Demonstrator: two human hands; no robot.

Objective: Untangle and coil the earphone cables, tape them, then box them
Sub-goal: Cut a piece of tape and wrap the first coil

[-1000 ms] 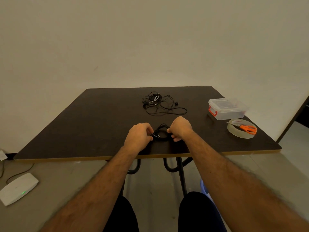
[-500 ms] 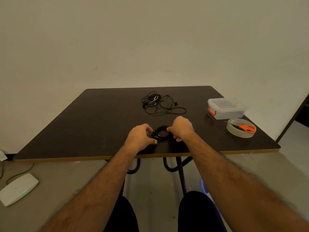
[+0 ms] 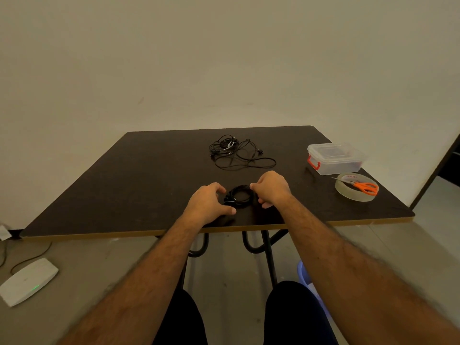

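From the head view, both hands were down on the near edge of the dark bench point(image 3: 104, 190), one either side of a small black coil point(image 3: 239, 196) of earphone cable. The left hand point(image 3: 207, 204) sat at the coil's left, fingers point(image 3: 220, 189) curled and thumb out along the bench, touching the bundled side of the coil. The right hand point(image 3: 271, 189) had its fingers curled in, pinching the coil's right rim. Further back, mid-bench, lay a loose tangle point(image 3: 236, 153) of black earphone cables, well apart from the hands. Over at the right edge stood a clear box point(image 3: 336, 158), lid on, red latch facing in. Just beside it sat a tape roll point(image 3: 348, 192) with orange scissors point(image 3: 364, 187) resting across its top.
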